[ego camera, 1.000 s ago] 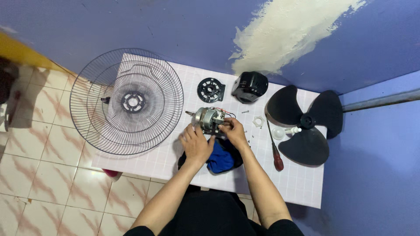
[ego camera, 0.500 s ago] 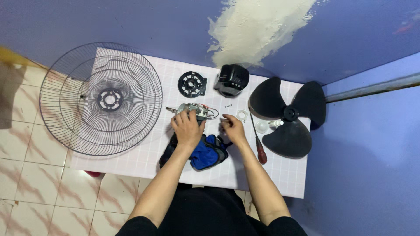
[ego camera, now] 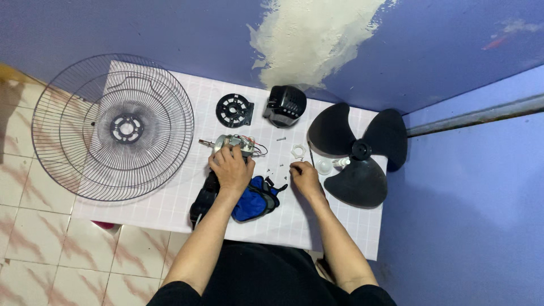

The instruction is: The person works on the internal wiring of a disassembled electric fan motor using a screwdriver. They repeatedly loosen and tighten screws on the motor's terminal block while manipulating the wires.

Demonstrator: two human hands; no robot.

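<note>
My left hand rests on top of a small silver fan motor with coloured wires, holding it on the white tiled table. The motor's shaft points left. My right hand lies on the table to the right, apart from the motor. Its curled fingertips are down by a few tiny screws. Whether they pinch one is hidden. A white plastic nut lies just above that hand.
A round wire fan guard overhangs the table's left end. A black round plate and a black motor housing sit at the back. A black three-blade fan lies right. A blue and black pouch lies under my forearm.
My right hand has left the motor and moved right to the small screws. My left hand stays on the motor. The view has shifted slightly.
</note>
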